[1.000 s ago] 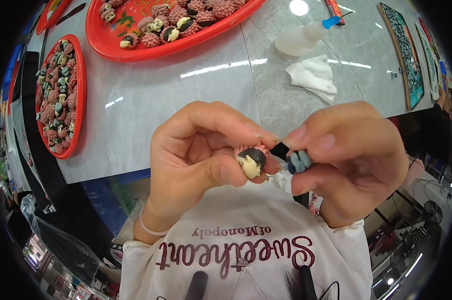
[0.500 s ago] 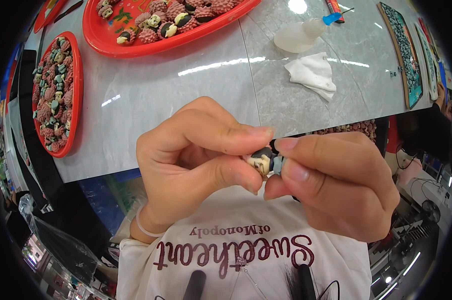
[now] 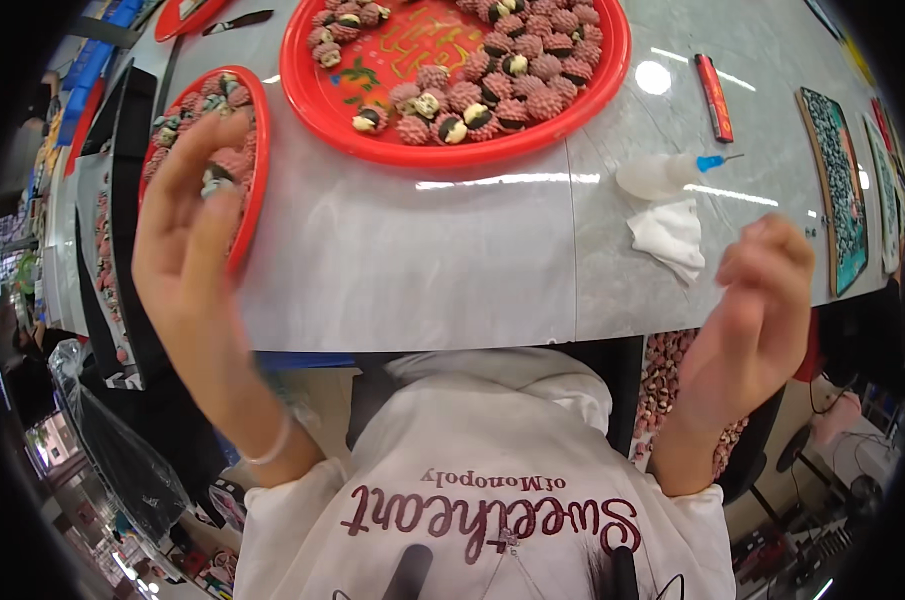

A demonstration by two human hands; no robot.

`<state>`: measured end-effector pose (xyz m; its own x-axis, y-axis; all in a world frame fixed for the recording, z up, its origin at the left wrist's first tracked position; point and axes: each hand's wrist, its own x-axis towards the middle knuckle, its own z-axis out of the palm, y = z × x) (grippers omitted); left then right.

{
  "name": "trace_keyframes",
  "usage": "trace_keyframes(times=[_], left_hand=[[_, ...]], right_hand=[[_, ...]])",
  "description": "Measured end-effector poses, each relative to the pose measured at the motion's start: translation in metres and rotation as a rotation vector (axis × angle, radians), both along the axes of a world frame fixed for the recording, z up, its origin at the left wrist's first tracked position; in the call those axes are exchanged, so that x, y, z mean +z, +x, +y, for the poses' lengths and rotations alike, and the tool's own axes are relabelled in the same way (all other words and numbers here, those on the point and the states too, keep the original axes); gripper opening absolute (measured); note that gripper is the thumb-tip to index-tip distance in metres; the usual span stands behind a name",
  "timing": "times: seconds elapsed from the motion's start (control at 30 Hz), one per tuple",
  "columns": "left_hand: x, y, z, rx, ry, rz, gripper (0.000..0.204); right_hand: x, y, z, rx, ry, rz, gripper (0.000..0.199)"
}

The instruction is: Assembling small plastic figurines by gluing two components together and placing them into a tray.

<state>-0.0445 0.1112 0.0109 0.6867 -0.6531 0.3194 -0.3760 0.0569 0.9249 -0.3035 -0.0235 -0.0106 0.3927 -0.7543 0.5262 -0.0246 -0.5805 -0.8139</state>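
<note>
My left hand [image 3: 187,235] is over the red tray at the left [image 3: 259,130], its thumb and fingers closed around a small pink ridged figure piece [image 3: 234,163] with dark and grey-blue parts. Similar pink and grey-blue pieces [image 3: 207,97] fill that tray, partly hidden by the hand. Off to the right, above the table's front edge, my right hand [image 3: 762,285] is loosely curled and somewhat blurred. Its thumb stands apart from the fingers, and nothing shows in it. The white cloth [image 3: 669,240] lies nearest to that hand.
A large red tray [image 3: 392,155] holds many pink ridged pieces. Beside the cloth lies a translucent bottle [image 3: 657,177] with a blue needle tip; a red tube [image 3: 713,98] is behind it. At far right sits a board of small dark pieces [image 3: 834,190]. More pink pieces [image 3: 662,385] are below the table edge.
My hands have parted from the figure piece they both held. The left has carried the piece left to the side tray; the right has moved right. The view has shifted.
</note>
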Motion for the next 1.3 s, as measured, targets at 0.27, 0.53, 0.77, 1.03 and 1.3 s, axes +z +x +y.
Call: trace_keyframes(times=[0.27,0.53,0.77,1.03,1.3], left_hand=[[0.023,0.04,-0.058,-0.291,0.423,-0.881,0.022],[0.013,0.036,-0.089,-0.434,0.548,-0.673,0.015],[-0.008,-0.061,-0.036,-0.714,0.073,0.714,0.029],[-0.043,-0.095,-0.034,-0.667,-0.204,1.034,0.024],[-0.039,-0.099,-0.034,-0.594,-0.035,0.911,0.038]], right_hand=[[-0.007,0.035,-0.023,0.082,0.378,0.269,0.029],[0.005,0.01,-0.017,-0.003,0.41,0.061,0.027],[0.018,-0.023,-0.017,0.061,0.568,0.003,0.052],[0.024,-0.015,-0.017,0.146,0.265,0.057,0.051],[0.031,-0.007,-0.005,0.09,0.29,0.158,0.051]])
